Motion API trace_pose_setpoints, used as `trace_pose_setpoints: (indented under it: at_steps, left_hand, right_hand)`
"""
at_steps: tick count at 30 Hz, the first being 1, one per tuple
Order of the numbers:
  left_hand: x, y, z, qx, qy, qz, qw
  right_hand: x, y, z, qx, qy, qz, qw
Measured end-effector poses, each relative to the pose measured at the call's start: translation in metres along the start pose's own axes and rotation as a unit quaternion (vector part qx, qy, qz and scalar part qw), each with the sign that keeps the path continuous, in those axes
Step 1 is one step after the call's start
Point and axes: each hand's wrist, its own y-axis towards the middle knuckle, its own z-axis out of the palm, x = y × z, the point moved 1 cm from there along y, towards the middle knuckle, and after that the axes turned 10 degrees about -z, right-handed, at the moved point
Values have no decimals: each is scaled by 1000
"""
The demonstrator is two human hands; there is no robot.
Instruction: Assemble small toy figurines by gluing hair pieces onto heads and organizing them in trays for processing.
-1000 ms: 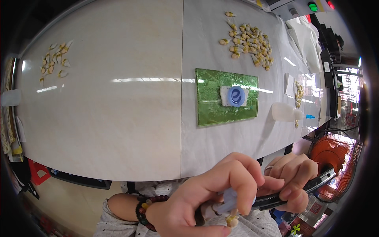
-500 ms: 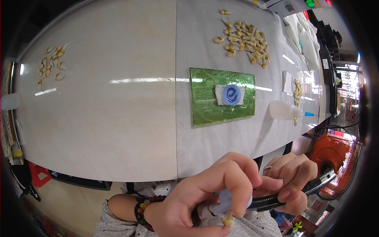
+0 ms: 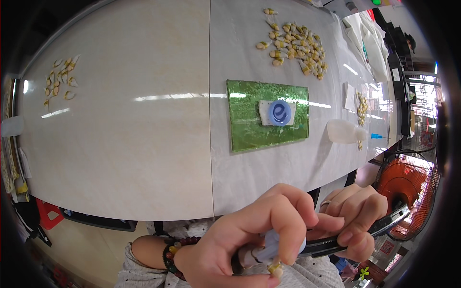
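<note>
Since the earlier frame, the table (image 3: 144,158) and the green plate (image 3: 245,129) have shifted a little to the left in the view, which is probably only the head turning. The two hands have nearly kept their places, so I judge that the work in hand continues with the same hold.

The left hand (image 3: 249,235) is bent inward at the lower middle, with its fingers curled. The tips of thumb and forefinger are almost closed, and a small yellow-and-cream piece (image 3: 275,270) is pinched between them. The same hand also curls around a pale blue object (image 3: 272,242) (the fingers hide much of it, so I cannot tell what it is).

The right hand (image 3: 355,216) is at its right side, fingers folded firmly over a black curved strip (image 3: 320,246). One end of the strip points toward the left hand; whether it touches the pale blue object, I cannot tell.

Both hands are in front of the table's near edge. Farther away lies a pile of similar pieces (image 3: 295,43).
</note>
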Motion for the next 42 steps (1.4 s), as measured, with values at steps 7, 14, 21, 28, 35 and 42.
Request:
trace_pose_setpoints:
  at_steps: [7, 14, 21, 28, 35, 42]
  left_hand:
    - [1, 1, -2, -4, 8, -14, 1000]
    - [-2, 1, -1, -12, 31, -36, 999]
    - [-5, 0, -3, 2, 37, -35, 999]
    - [-6, 1, -2, 22, 16, -10, 1000]
    - [-3, 0, 5, -10, -37, -11, 999]
    - [-4, 0, 1, 5, -7, -4, 1000]
  right_hand:
    - [2, 5, -4, 33, -1, 28, 999]
    - [7, 11, -8, 60, 0, 77, 995]
    - [4, 4, -7, 36, 2, 54, 998]
    - [-4, -5, 0, -78, 58, -36, 995]
    - [-4, -5, 4, -60, 37, -27, 997]
    - [-2, -5, 0, -25, 13, -21, 999]
